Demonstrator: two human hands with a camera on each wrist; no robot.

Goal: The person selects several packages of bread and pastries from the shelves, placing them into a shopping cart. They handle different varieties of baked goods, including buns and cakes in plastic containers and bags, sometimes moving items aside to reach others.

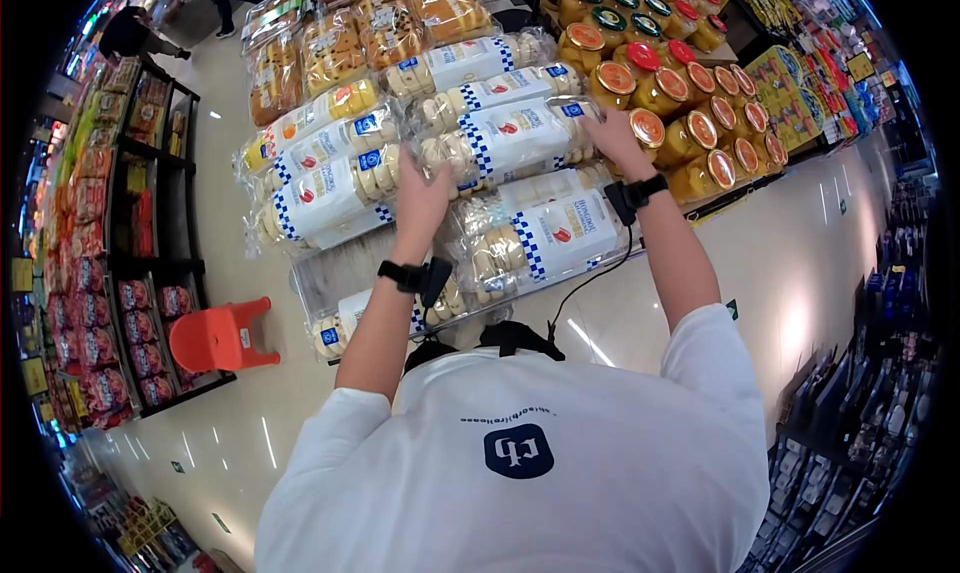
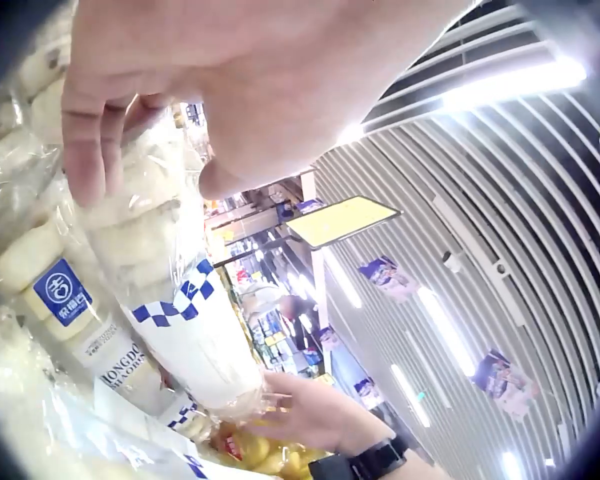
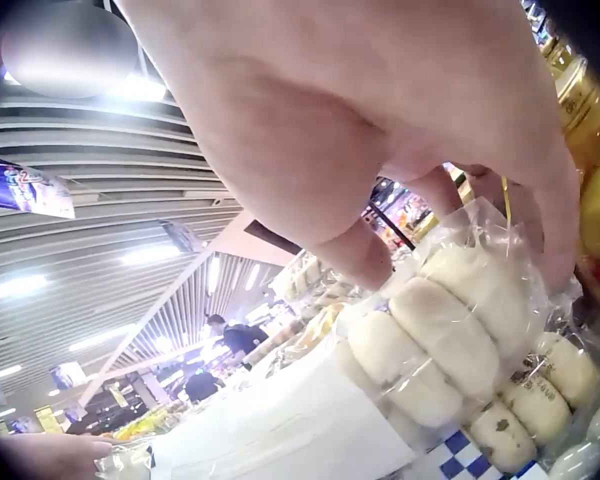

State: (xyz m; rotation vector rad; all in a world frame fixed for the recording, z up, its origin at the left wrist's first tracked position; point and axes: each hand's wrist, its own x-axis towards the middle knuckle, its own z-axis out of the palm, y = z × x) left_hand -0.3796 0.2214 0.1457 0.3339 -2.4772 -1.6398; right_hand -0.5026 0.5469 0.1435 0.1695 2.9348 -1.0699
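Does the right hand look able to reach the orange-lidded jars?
Probably yes: the jars stand beside the right hand with no visible barrier between, though it would likely need to release the bun pack first.

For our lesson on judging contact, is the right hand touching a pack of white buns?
Touching. The right wrist view shows the right hand gripping the pack of white buns, thumb and fingers against its clear wrapper.

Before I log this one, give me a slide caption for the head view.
Left hand and right hand hold a packet of buns by its ends, near lidded jars.
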